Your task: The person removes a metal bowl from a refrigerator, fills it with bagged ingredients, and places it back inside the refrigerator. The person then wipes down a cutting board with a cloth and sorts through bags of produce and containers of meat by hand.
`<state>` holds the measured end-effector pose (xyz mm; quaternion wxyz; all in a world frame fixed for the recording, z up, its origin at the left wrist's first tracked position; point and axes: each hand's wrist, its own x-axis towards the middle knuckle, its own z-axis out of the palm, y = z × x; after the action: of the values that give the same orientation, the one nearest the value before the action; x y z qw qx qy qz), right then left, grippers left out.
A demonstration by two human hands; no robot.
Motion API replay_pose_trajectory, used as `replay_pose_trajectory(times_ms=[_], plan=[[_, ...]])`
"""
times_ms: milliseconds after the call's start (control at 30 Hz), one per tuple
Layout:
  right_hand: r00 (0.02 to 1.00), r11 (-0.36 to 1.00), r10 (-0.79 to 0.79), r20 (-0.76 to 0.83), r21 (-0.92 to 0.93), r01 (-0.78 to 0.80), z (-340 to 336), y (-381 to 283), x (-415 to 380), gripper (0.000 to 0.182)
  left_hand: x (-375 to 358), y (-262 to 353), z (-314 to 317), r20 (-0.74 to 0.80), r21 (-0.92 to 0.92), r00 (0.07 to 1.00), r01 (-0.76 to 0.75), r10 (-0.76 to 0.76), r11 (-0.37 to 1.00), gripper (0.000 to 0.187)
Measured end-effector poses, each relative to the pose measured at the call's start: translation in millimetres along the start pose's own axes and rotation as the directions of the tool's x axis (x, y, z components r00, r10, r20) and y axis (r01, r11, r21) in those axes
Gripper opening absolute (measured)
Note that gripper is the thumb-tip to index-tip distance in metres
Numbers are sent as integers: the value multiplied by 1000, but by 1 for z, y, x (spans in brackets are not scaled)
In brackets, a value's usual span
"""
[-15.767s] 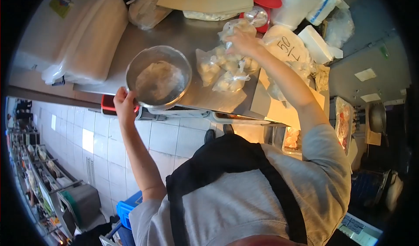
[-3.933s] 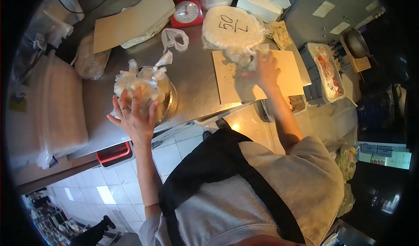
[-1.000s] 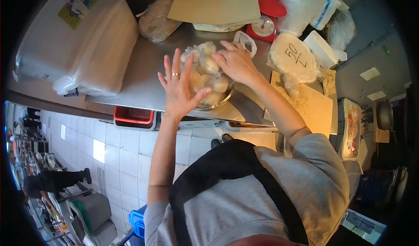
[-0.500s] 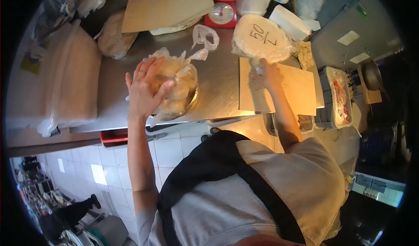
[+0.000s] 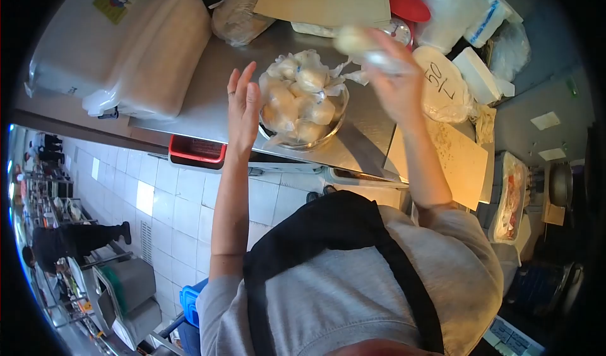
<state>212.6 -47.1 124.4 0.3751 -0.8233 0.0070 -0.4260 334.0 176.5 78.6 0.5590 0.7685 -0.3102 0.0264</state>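
Note:
My left hand (image 5: 241, 113) is upright at the left side of a metal bowl (image 5: 341, 119), its fingers extended and holding nothing. Several pale round portions tied in thin clear plastic bags (image 5: 312, 108) fill the bowl, their knotted ends sticking up. To the bowl's upper right, my right hand (image 5: 399, 81) is raised and smeared by motion. Its fingers are closed round a pale bundle (image 5: 355, 42) with a whitish part; blur hides its exact kind. Below my right forearm lies a tan board (image 5: 442, 160) with dark specks on it.
A wrapped pack marked "50 L" (image 5: 439, 84) lies by a red kitchen scale (image 5: 410, 5). Cardboard sheets (image 5: 322, 1) are at the back, large translucent tubs (image 5: 148, 59) at the left. A red crate (image 5: 197, 150) sits below the counter. A person (image 5: 76, 242) stands far left.
My right hand has lifted off the board and swung left and up, carrying the pale bundle. My left hand has come off the bagged portions to the bowl's left side. The view has shifted.

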Motion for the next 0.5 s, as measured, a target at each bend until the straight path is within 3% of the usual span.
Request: replay_pose_trajectory(times_ms=[33,67,133,167,233,267,300,367,400,433,500], plan=[[990,982,-134,48,-125,139,14,-5,8,41,-4,-2,0,-2,4,1000,20,-20,1000,53],[989,981,-142,50,-122,147,28,-9,12,41,-7,-5,-1,26,41,999,-29,28,999,51],[978,981,-182,105,89,173,53,-10,16,47,-12,-6,0,-4,73,996,-94,95,993,50],[975,979,-193,110,96,182,59,-6,18,47,-15,-3,1,-25,105,988,-151,154,983,50],[922,924,-329,202,-132,359,68,-1,18,47,-20,4,-1,-36,102,991,-128,132,987,52],[906,951,-257,337,-77,298,66,-5,19,44,-21,4,-1,-35,89,994,-101,105,991,53],[900,949,-266,345,-69,307,65,-7,20,44,-22,3,-2,-35,76,996,-76,79,994,54],[810,961,-182,557,-72,266,59,-8,18,43,-25,-7,0,-71,48,997,-15,18,999,55],[796,985,-140,589,-2,175,58,1,22,46,-26,-8,2,-49,-14,997,59,-59,998,55],[794,984,-144,590,0,179,56,7,26,46,-26,-8,3,-22,-75,991,130,-132,989,54],[796,995,-102,597,50,90,53,13,33,57,-24,-2,7,-18,-95,992,125,-127,988,54]])
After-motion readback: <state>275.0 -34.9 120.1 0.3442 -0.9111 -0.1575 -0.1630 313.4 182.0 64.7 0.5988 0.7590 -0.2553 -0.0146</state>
